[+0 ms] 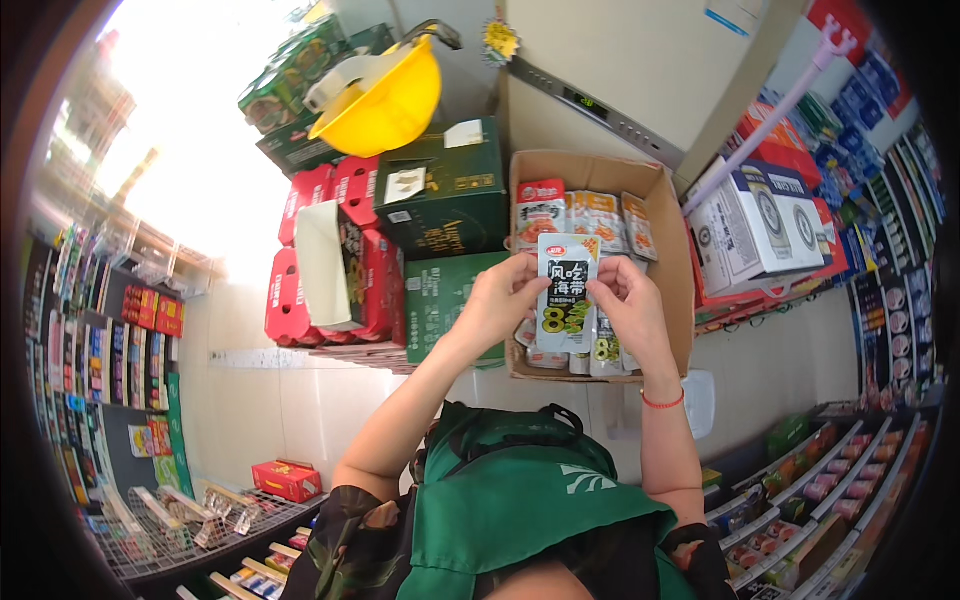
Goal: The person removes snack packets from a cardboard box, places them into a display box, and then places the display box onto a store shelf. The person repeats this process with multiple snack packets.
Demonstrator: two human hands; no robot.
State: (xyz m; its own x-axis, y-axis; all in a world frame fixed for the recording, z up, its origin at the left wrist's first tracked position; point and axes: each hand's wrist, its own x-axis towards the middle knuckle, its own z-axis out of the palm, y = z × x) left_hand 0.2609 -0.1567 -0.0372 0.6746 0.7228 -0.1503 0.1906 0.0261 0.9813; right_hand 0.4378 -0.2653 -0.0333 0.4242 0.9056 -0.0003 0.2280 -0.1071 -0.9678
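Observation:
My left hand (499, 300) and my right hand (630, 304) hold a grey and black snack pouch (568, 294) upright between them, each gripping a side edge with thumb and fingers. The pouch bears printed writing and a picture of green food. Beneath it stands an open cardboard box (679, 277) with several snack packets inside. A red and white packet (541, 211) lies at its upper left, orange and white packets (598, 217) fill the upper middle, and more grey and black pouches (606, 349) lie at the near side, partly hidden by my hands.
Left of the box are dark green cartons (450, 199), red cartons (289, 296), an open empty small box (319, 262) and a yellow bowl-shaped item (397, 97). On the right stand a white and blue carton (757, 232) and a pink pole (780, 112). Stocked shelves (817, 510) line both sides.

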